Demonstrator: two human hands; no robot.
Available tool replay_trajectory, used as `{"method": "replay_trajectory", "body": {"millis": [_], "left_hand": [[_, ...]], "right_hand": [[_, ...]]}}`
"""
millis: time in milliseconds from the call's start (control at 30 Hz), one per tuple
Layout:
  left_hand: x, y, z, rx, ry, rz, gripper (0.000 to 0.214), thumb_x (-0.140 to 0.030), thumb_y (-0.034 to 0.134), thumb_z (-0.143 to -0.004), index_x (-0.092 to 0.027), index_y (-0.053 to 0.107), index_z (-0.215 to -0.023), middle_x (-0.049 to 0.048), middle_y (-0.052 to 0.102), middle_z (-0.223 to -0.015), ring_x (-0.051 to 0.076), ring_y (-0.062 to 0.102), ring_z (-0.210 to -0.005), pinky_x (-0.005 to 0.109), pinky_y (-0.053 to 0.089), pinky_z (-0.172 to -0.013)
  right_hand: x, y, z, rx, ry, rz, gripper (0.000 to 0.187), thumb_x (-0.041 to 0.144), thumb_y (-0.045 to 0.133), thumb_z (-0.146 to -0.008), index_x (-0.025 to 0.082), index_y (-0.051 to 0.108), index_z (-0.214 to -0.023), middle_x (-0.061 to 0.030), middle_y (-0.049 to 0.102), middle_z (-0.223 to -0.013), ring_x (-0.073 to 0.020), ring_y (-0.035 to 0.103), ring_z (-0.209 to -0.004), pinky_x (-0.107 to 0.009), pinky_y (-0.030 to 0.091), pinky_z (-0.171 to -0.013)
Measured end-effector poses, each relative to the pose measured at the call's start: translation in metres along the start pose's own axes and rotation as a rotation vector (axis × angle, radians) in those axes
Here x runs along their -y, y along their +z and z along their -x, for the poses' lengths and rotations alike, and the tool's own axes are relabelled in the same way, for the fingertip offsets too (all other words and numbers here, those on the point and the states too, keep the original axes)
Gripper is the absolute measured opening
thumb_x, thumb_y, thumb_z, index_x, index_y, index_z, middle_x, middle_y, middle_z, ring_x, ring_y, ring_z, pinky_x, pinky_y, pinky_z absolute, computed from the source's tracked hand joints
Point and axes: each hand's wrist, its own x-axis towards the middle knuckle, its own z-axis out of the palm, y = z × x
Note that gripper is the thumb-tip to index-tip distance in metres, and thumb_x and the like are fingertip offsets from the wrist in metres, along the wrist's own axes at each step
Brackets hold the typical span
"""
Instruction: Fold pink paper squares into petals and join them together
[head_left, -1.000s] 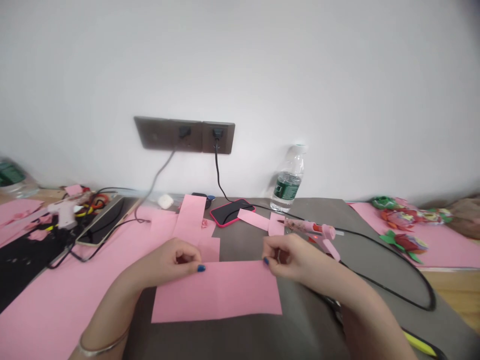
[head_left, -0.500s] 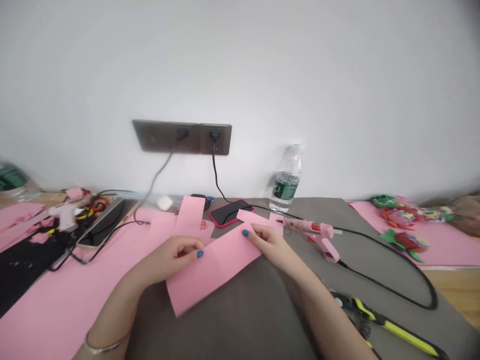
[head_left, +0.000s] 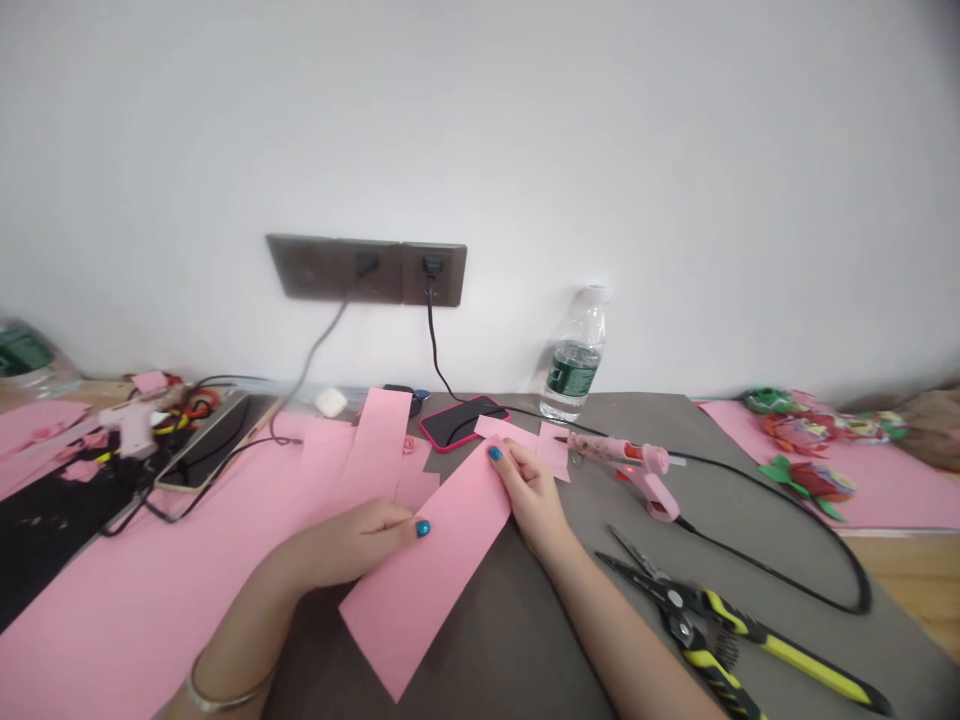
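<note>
A strip of pink paper (head_left: 435,570) slants across the space between my hands, over the grey board (head_left: 517,640). My left hand (head_left: 367,540) is closed on its left edge, thumb on top and the other fingers hidden beneath. At the far end my right hand (head_left: 532,490) pinches the corner, its thumb lying on the paper. Behind the strip are more pink paper pieces (head_left: 382,430) and a small pink curled bit (head_left: 409,445). A pink glue gun (head_left: 630,460) lies to the right of my right hand, and yellow-and-black pliers (head_left: 682,605) rest nearer me.
A red-edged phone (head_left: 465,422) and a water bottle (head_left: 576,360) stand near the wall. The glue gun's black cable (head_left: 825,540) loops on the right. Paper flowers (head_left: 814,480) lie at far right. Another phone (head_left: 214,445) and tangled cords are at left, beside a large pink sheet (head_left: 150,560).
The pink strip has turned to a steeper slant, its near end swinging down toward me. My right forearm has shifted left, uncovering more of the pliers.
</note>
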Motion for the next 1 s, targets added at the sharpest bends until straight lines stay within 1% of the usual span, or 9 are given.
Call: {"method": "replay_trajectory", "body": {"millis": [67, 200, 433, 500, 533, 600, 700, 867, 1000], "left_hand": [[-0.002, -0.004, 0.004, 0.107, 0.051, 0.055, 0.053, -0.061, 0.052, -0.092, -0.019, 0.055, -0.059, -0.0002, 0.054, -0.06, 0.016, 0.047, -0.057, 0.027, 0.035, -0.055], [-0.006, -0.005, 0.009, 0.492, 0.095, 0.225, 0.065, -0.06, 0.037, -0.098, -0.015, 0.075, -0.073, 0.0073, 0.07, -0.055, 0.017, 0.058, -0.043, 0.028, 0.043, -0.05], [0.003, -0.009, 0.018, 0.894, 0.137, 0.274, 0.068, -0.068, 0.047, -0.092, -0.01, 0.08, -0.082, 0.0135, 0.074, -0.058, 0.021, 0.068, -0.046, 0.027, 0.045, -0.04], [0.009, -0.011, 0.017, 0.743, 0.162, 0.465, 0.057, -0.065, 0.059, -0.087, -0.011, 0.077, -0.081, 0.0099, 0.069, -0.052, 0.02, 0.064, -0.042, 0.025, 0.042, -0.037], [0.012, -0.012, 0.014, 0.564, 0.216, 0.534, 0.054, -0.064, 0.063, -0.085, -0.012, 0.074, -0.073, 0.007, 0.064, -0.047, 0.017, 0.06, -0.037, 0.023, 0.038, -0.034], [0.015, -0.01, 0.005, -0.022, 0.398, 0.67, 0.051, -0.057, 0.068, -0.085, -0.015, 0.061, -0.056, -0.0028, 0.047, -0.035, 0.007, 0.039, -0.027, 0.018, 0.024, -0.033], [0.012, 0.0, -0.012, -0.304, 0.388, 0.591, 0.04, -0.051, 0.064, -0.09, -0.017, 0.059, -0.071, -0.0048, 0.053, -0.051, 0.007, 0.04, -0.041, 0.017, 0.028, -0.042], [0.002, 0.024, -0.026, -0.217, 0.255, 0.063, 0.026, -0.042, 0.062, -0.089, -0.017, 0.058, -0.081, -0.0023, 0.052, -0.075, 0.013, 0.043, -0.063, 0.023, 0.033, -0.056], [0.002, 0.026, -0.026, -0.307, 0.203, -0.08, 0.028, -0.036, 0.051, -0.093, -0.018, 0.049, -0.071, -0.0037, 0.041, -0.07, 0.014, 0.037, -0.063, 0.025, 0.026, -0.056]], "right_hand": [[-0.004, -0.003, -0.003, -0.076, -0.001, -0.034, 0.047, 0.061, 0.067, -0.081, 0.021, 0.052, -0.062, 0.0028, 0.044, -0.062, -0.0147, 0.039, -0.059, -0.025, 0.032, -0.053], [-0.008, -0.006, -0.007, -0.152, 0.03, -0.114, 0.042, 0.06, 0.068, -0.081, 0.021, 0.057, -0.07, 0.0015, 0.05, -0.067, -0.0148, 0.043, -0.06, -0.025, 0.034, -0.052], [-0.005, -0.008, -0.008, -0.135, 0.094, -0.183, 0.041, 0.06, 0.073, -0.075, 0.021, 0.061, -0.075, 0.0026, 0.054, -0.064, -0.0134, 0.044, -0.056, -0.023, 0.033, -0.049], [-0.002, -0.008, -0.006, -0.068, 0.132, -0.191, 0.041, 0.059, 0.074, -0.075, 0.02, 0.061, -0.075, 0.0024, 0.055, -0.063, -0.013, 0.045, -0.053, -0.023, 0.034, -0.048], [-0.001, -0.007, -0.004, -0.025, 0.153, -0.191, 0.041, 0.058, 0.076, -0.074, 0.02, 0.061, -0.074, 0.0023, 0.055, -0.062, -0.0124, 0.045, -0.052, -0.023, 0.033, -0.047], [0.001, -0.005, 0.0, 0.087, 0.19, -0.195, 0.042, 0.056, 0.078, -0.073, 0.019, 0.057, -0.072, 0.0028, 0.054, -0.062, -0.0109, 0.043, -0.049, -0.022, 0.032, -0.047], [0.0, -0.001, 0.005, 0.252, 0.19, -0.203, 0.041, 0.053, 0.077, -0.078, 0.02, 0.051, -0.074, 0.0047, 0.051, -0.064, -0.0091, 0.039, -0.051, -0.02, 0.029, -0.048], [-0.005, 0.001, 0.004, 0.231, 0.063, -0.164, 0.043, 0.048, 0.074, -0.083, 0.02, 0.045, -0.068, 0.0054, 0.042, -0.066, -0.0101, 0.035, -0.057, -0.022, 0.027, -0.052], [-0.009, 0.002, -0.002, 0.154, 0.069, -0.228, 0.038, 0.044, 0.082, -0.075, 0.019, 0.055, -0.067, 0.0028, 0.053, -0.07, -0.0118, 0.043, -0.062, -0.023, 0.032, -0.056]]}}
